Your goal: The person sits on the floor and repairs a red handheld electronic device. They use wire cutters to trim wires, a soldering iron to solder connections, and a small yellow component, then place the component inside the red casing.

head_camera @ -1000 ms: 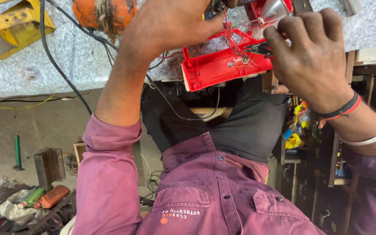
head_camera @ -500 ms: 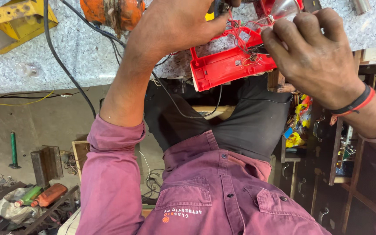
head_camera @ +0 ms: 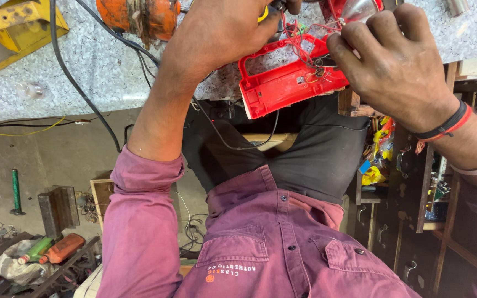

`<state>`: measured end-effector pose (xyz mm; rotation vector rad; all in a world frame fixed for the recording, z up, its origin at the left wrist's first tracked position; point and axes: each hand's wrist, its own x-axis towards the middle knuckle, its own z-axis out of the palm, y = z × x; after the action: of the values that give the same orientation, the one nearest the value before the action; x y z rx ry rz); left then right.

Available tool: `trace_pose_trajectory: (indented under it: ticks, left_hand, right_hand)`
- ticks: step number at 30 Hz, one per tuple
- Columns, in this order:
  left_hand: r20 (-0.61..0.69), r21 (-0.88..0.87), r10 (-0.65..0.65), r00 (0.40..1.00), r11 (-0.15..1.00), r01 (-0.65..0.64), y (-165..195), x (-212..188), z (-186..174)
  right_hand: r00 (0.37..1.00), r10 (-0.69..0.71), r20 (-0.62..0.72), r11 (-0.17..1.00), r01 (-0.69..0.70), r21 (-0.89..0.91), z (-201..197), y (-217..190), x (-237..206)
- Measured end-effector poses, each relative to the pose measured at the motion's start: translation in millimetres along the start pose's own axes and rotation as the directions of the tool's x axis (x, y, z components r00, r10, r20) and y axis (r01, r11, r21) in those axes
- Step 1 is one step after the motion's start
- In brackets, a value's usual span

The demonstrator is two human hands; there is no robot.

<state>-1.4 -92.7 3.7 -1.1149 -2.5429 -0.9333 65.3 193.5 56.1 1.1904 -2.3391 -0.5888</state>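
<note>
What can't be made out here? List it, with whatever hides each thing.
Head view only:
- Left hand: its fingertips run past the top edge, so the tool it holds is mostly cut off.
- Right hand: its fingers curl over the wiring, hiding the grip.
- Red plastic casing: upper end hidden behind both hands and the top edge.
- Orange power tool: cropped by the top edge.
- Floor clutter: too small to identify.

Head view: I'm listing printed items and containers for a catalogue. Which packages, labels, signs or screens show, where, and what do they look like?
Shirt print: small pale lettering with an orange round mark, on the maroon shirt's chest, bottom centre.
Packets: yellow, blue and red wrappers bunched in the wooden shelf, right of the lap.
Bottles: one green, one orange, lying on the floor clutter, bottom left.
No screens or signs.
</note>
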Motion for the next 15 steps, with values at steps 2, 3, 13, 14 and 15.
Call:
trace_pose_trajectory:
  ticks: [2, 3, 13, 14, 15]
  left_hand:
    - [-0.002, -0.045, 0.029, 1.000, 0.999, -0.029, 2.4, 0.5, -3.5]
    - [-0.003, -0.067, 0.042, 0.999, 0.997, -0.042, 3.1, 0.8, -5.0]
    - [-0.011, 0.011, 0.045, 0.999, 0.999, -0.045, 0.0, -0.2, -0.8]
    - [0.001, -0.006, 0.038, 0.999, 0.999, -0.038, -0.6, 0.3, -0.1]
    - [0.013, -0.024, 0.031, 0.999, 0.999, -0.031, -0.9, 0.6, 0.3]
  right_hand:
    - [1.000, 0.005, -0.015, 1.000, -0.005, 0.017, 2.4, 1.4, -1.4]
    - [1.000, 0.008, -0.023, 1.000, -0.008, 0.018, 3.3, 1.8, -2.2]
    - [0.999, 0.013, -0.034, 1.000, -0.013, 0.002, 2.2, 1.6, -1.0]
    - [0.999, 0.014, -0.029, 1.000, -0.014, -0.005, 1.3, 1.0, 0.2]
    - [1.000, 0.011, -0.026, 1.000, -0.011, -0.009, 0.4, 0.5, 1.2]
